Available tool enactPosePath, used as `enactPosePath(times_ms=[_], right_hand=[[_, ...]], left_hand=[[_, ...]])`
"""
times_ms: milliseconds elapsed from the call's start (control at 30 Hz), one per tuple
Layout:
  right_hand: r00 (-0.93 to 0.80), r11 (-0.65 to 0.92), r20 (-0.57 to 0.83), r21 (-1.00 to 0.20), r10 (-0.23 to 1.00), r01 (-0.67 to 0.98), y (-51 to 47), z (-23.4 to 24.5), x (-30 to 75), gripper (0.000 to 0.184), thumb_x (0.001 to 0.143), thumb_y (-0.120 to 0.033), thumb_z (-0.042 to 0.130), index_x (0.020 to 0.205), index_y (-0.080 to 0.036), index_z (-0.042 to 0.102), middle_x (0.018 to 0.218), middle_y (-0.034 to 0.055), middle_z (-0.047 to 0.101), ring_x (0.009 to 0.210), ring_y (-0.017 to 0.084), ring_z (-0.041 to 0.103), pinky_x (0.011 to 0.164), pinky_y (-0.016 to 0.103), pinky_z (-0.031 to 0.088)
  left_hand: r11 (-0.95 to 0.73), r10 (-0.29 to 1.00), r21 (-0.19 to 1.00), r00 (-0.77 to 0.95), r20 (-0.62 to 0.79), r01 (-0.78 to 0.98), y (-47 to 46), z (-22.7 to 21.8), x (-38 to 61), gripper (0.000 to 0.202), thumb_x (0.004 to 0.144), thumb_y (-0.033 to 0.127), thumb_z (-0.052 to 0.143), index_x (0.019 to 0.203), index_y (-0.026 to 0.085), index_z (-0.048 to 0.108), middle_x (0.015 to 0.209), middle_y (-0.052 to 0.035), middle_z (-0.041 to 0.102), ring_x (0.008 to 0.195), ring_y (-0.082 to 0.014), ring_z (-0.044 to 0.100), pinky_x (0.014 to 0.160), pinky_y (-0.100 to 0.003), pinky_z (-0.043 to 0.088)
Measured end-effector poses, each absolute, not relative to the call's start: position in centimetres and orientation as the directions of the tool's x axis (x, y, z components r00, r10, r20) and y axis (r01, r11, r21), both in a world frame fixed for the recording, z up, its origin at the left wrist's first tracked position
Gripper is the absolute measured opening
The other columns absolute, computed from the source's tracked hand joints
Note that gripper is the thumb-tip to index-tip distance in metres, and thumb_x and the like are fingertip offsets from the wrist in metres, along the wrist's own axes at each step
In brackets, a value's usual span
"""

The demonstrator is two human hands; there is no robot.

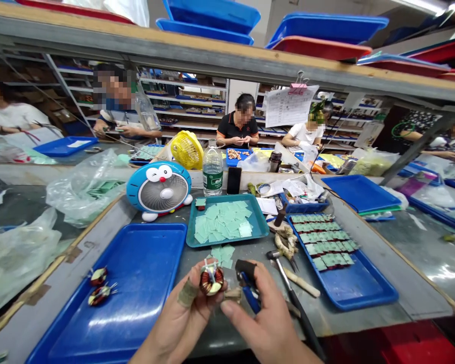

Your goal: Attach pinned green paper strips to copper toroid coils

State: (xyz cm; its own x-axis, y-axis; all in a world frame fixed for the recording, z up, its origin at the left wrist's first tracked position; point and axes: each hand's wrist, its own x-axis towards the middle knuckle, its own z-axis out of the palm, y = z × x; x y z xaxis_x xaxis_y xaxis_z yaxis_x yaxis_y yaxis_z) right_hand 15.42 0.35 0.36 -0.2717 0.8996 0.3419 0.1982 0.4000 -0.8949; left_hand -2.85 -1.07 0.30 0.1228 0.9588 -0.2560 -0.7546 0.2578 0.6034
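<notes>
My left hand (pixel 182 313) is closed around a copper-wound toroid coil (pixel 211 281), holding it up near the bench's front edge; a taped finger shows on that hand. My right hand (pixel 267 316) sits just to the right, closed on a blue-handled tool (pixel 248 288) whose dark head points toward the coil. Two more wound coils (pixel 98 285) lie at the left edge of a large blue tray (pixel 136 303). A few green square pieces (pixel 222 253) lie loose on the bench just beyond my hands.
A teal tray (pixel 258 222) of green squares stands mid-bench; a blue tray (pixel 360 288) with rows of green pieces is at right. A hammer (pixel 291 293), a cartoon fan (pixel 159 189), a water bottle (pixel 213 169) and plastic bags (pixel 87 187) surround them. Other people work across the bench.
</notes>
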Motion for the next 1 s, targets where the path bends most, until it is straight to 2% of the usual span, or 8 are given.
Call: enactPosePath(times_ms=[167,300,400,500,633,767,867,1000], right_hand=[[-0.292,0.355,0.301,-0.923,0.908,0.151,0.7,-0.4,14.8,0.059,0.082,-0.026,0.080,0.136,-0.029,0.056,0.122,0.0038,0.066,0.111,0.023,0.065,0.098,0.036,0.051],[-0.243,0.229,0.212,-0.972,0.947,0.044,1.1,-0.7,15.0,0.056,0.082,-0.030,0.080,0.133,-0.024,0.059,0.121,0.0071,0.068,0.108,0.024,0.068,0.097,0.038,0.054],[-0.223,0.189,0.172,-0.980,0.960,0.056,1.3,-0.4,15.3,0.050,0.083,-0.033,0.079,0.128,-0.022,0.062,0.117,0.0079,0.069,0.105,0.025,0.068,0.095,0.039,0.055],[-0.235,0.176,0.147,-0.979,0.961,0.107,1.2,-0.1,15.4,0.044,0.082,-0.034,0.079,0.122,-0.020,0.065,0.111,0.0077,0.070,0.100,0.025,0.068,0.092,0.039,0.057],[-0.248,0.192,0.156,-0.973,0.956,0.127,0.7,-1.2,16.1,0.052,0.083,-0.035,0.079,0.130,-0.021,0.062,0.118,0.0093,0.070,0.103,0.025,0.069,0.092,0.038,0.058],[-0.061,0.219,0.215,-0.868,0.975,0.446,2.5,-4.6,20.5,0.045,0.097,-0.049,0.062,0.133,-0.021,0.058,0.118,0.0105,0.071,0.104,0.025,0.070,0.091,0.038,0.058],[0.085,0.159,0.258,-0.789,0.962,0.593,5.5,-7.1,25.2,0.053,0.087,-0.063,0.069,0.107,-0.014,0.066,0.101,0.0177,0.071,0.099,0.037,0.066,0.092,0.058,0.051],[0.103,0.194,0.329,-0.751,0.939,0.631,6.9,-7.3,27.0,0.058,0.079,-0.070,0.074,0.097,-0.015,0.067,0.125,0.0233,0.064,0.120,0.043,0.055,0.104,0.067,0.038]], left_hand=[[0.253,0.967,0.639,0.168,-0.193,-0.726,-1.4,0.7,-1.4,0.024,0.096,0.041,0.070,0.101,0.017,0.076,0.090,-0.0033,0.069,0.082,-0.0137,0.064,0.075,-0.023,0.056],[0.305,0.947,0.549,0.184,-0.265,-0.778,-1.6,0.0,-1.0,0.028,0.097,0.038,0.070,0.116,0.018,0.076,0.109,-0.0081,0.073,0.093,-0.0170,0.067,0.083,-0.028,0.058],[0.345,0.930,0.511,0.211,-0.302,-0.787,-1.9,-0.6,-0.8,0.029,0.099,0.039,0.067,0.112,0.016,0.077,0.112,-0.0120,0.075,0.096,-0.0206,0.070,0.091,-0.036,0.058],[0.355,0.933,0.577,0.238,-0.271,-0.735,-2.3,-0.8,-0.5,0.035,0.100,0.045,0.063,0.112,0.015,0.076,0.114,-0.0147,0.075,0.103,-0.0253,0.071,0.097,-0.042,0.055],[0.314,0.949,0.703,0.232,-0.213,-0.639,-2.3,-0.8,-0.3,0.035,0.096,0.041,0.071,0.124,0.020,0.071,0.120,-0.0119,0.074,0.105,-0.0248,0.071,0.095,-0.036,0.054],[0.357,0.934,0.685,0.226,-0.277,-0.635,-2.0,-1.1,-0.4,0.042,0.097,0.055,0.063,0.113,0.017,0.070,0.118,-0.0157,0.076,0.103,-0.0312,0.075,0.101,-0.046,0.050],[0.336,0.942,0.702,0.201,-0.270,-0.629,-1.9,-1.8,-0.7,0.043,0.095,0.059,0.062,0.114,0.020,0.066,0.122,-0.0152,0.076,0.114,-0.0349,0.072,0.112,-0.053,0.040],[0.268,0.961,0.813,0.201,-0.189,-0.517,-1.5,-2.7,-1.2,0.051,0.091,0.058,0.068,0.129,0.024,0.062,0.134,-0.0159,0.069,0.121,-0.0365,0.068,0.115,-0.053,0.037]])
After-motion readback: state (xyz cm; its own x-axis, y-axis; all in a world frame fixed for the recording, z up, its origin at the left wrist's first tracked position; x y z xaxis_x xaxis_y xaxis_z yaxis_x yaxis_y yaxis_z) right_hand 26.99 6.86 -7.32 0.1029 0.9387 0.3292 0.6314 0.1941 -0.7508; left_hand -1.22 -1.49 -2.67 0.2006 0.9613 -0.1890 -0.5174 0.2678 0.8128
